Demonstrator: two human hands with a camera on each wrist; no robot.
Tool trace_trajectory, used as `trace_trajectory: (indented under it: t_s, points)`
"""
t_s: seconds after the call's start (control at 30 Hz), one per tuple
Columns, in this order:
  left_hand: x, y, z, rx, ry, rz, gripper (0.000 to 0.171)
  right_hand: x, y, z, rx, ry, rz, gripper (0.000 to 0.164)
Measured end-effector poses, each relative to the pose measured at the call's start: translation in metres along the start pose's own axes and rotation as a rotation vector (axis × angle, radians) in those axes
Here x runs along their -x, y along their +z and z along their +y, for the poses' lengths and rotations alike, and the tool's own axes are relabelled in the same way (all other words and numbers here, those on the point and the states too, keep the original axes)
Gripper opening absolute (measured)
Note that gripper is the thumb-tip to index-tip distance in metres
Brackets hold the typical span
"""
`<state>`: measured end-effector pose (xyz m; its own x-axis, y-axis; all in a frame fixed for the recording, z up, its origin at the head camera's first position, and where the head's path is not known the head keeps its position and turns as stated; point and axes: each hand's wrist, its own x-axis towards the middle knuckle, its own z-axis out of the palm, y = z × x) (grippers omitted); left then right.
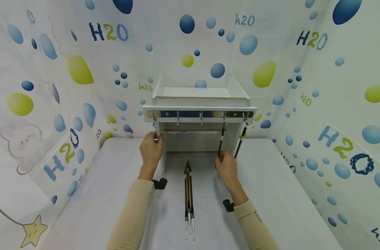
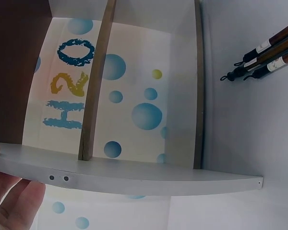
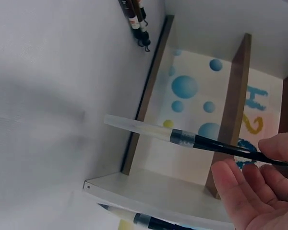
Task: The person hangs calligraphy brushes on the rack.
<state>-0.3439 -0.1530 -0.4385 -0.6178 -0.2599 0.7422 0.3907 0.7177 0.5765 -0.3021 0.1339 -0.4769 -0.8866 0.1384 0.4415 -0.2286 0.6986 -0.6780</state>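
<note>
A white shelf (image 1: pixel 200 109) carries a row of hooks along its front rail. My left hand (image 1: pixel 151 147) grips the edge of the shelf's left side panel (image 2: pixel 134 179), thumb on one side and fingers on the other. My right hand (image 1: pixel 227 166) pinches a calligraphy brush (image 1: pixel 221 140) by its dark handle between thumb and fingers. That brush hangs from the second hook from the right, with a clear cap (image 3: pixel 134 125) over its bristles. Another calligraphy brush (image 1: pixel 241 142) hangs on the rightmost hook. Several calligraphy brushes (image 1: pixel 189 194) lie together on the table between my arms.
Three hooks to the left, among them the middle hook (image 1: pixel 201 119), carry nothing. A tray-like top (image 1: pixel 196 93) sits above the rail. White cloth covers the table (image 1: pixel 115 194), and a patterned curtain (image 1: pixel 165 62) surrounds it at the back and sides.
</note>
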Motion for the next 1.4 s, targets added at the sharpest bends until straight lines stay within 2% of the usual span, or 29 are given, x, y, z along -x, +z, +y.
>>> trace_trajectory:
  t_s: [0.2,0.4,0.67,0.87,1.03,1.17,1.4]
  points:
    - [-0.001,0.000,-0.001,0.000,0.002,-0.002,0.020,0.005,-0.003,-0.002,-0.022,0.023,-0.003,0.026]
    - [-0.004,0.001,-0.001,0.001,0.002,-0.006,0.021,0.024,-0.004,-0.015,-0.044,0.084,-0.030,0.030]
    - [-0.008,0.000,0.001,0.003,0.004,-0.005,0.022,0.053,0.012,-0.027,-0.065,0.089,-0.129,0.039]
    - [-0.007,0.000,0.002,0.006,0.011,-0.003,0.022,0.072,0.027,-0.025,-0.074,0.107,-0.216,0.047]
    - [-0.006,0.001,0.000,0.007,0.009,0.000,0.022,0.086,0.039,-0.020,-0.106,0.163,-0.313,0.053]
    - [-0.005,0.002,-0.001,0.007,0.006,0.003,0.022,0.095,0.046,-0.019,-0.134,0.198,-0.383,0.053]
    - [-0.003,0.000,0.001,0.005,0.000,-0.007,0.021,0.106,0.055,-0.015,-0.157,0.215,-0.428,0.049]
